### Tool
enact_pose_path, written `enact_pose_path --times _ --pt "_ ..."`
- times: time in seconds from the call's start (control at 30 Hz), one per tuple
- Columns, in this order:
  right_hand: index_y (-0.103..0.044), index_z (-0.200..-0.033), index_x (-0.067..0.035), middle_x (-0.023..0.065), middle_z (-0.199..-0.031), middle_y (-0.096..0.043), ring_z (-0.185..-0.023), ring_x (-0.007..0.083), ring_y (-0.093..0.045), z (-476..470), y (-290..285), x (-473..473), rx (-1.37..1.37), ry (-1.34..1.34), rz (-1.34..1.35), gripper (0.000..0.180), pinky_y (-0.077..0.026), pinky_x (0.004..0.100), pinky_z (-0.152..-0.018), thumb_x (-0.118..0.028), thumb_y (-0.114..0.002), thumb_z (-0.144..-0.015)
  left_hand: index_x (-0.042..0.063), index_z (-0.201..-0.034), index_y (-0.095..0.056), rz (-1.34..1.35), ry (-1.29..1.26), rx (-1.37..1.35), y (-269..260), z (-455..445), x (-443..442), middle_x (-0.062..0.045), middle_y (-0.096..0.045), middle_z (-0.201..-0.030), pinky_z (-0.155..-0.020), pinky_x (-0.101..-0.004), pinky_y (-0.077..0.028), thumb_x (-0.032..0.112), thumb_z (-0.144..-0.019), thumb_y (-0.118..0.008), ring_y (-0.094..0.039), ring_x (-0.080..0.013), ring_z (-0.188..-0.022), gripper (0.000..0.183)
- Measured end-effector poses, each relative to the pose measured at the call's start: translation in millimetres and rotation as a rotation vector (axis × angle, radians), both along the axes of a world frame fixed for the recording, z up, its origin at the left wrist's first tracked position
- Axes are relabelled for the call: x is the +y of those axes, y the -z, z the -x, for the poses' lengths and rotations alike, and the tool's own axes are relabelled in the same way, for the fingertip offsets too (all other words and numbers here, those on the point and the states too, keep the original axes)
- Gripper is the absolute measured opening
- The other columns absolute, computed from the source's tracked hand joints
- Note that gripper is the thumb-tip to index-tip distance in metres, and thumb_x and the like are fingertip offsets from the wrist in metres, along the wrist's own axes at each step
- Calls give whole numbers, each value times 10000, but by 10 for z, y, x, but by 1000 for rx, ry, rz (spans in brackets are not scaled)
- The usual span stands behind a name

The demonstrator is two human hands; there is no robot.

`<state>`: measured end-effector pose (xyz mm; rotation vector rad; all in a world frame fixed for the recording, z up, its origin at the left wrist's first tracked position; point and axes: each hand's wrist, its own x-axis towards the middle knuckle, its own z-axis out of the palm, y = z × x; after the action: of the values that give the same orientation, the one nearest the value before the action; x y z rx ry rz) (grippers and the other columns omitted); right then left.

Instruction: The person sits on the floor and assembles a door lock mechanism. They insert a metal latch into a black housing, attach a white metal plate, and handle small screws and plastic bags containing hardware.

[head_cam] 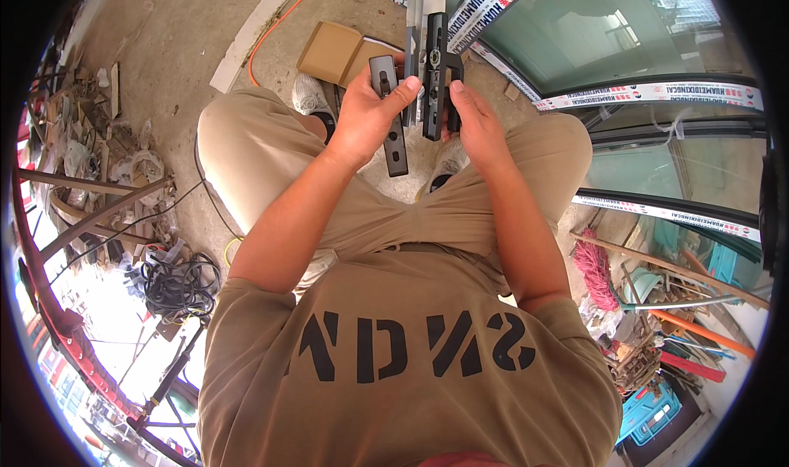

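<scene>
My left hand (370,115) holds a slim dark grey metal plate (396,149) with slotted holes, its thumb resting toward an upright grey metal profile (415,41). Just right of that profile is a long black door-handle fitting (436,118), its back with screws and a round part turned toward me. My right hand (478,125) grips this fitting by its D-shaped handle, thumb on top. Some of the fingers of both hands are hidden behind the parts. Beyond my left hand, an opened brown cardboard box (330,54) lies on the concrete floor.
Framed glass panels (616,41) edged with printed protective tape stand close on the right. An orange cable (271,29) crosses the floor. Scrap (92,115) and coiled black cable (179,285) lie left; a pink mop head (593,269) and turquoise case (650,414) lie right.
</scene>
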<state>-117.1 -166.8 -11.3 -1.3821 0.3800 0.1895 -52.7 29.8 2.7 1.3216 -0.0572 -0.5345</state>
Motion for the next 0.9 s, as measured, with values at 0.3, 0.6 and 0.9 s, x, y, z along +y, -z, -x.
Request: enact_pose_path --times 0.3,0.6,0.9 --pt "-693 -1047 -59 23 -817 -632 -682 137 -596 -14 50 -8 -18 -2 -20 433 -481 293 -623 -430 -515 -1181 -44 -1421 -603 33 -62 -25 63 -5 -26 -77 -725 -1214 -1038 -353 -534 314 -1036 -816 -666 -162 -1119 568" --pt "-671 -1020 -56 32 -824 -625 -686 149 -602 -3 50 -19 -34 -1 7 456 -481 300 -625 -448 -502 -1181 -36 -1448 -588 24 -33 -1 21 -4 -32 -66 -698 -1265 -1074 -352 -503 273 -1061 -780 -642 -153 -1160 531" --pt "-667 -1045 -55 34 -840 -625 -683 146 -602 -13 57 -26 -27 -10 7 453 -485 299 -629 -453 -500 -1182 -41 -1459 -584 30 -16 -7 -16 -1 -27 -71 -689 -1292 -1103 -354 -487 259 -1073 -764 -635 -159 -1186 521"
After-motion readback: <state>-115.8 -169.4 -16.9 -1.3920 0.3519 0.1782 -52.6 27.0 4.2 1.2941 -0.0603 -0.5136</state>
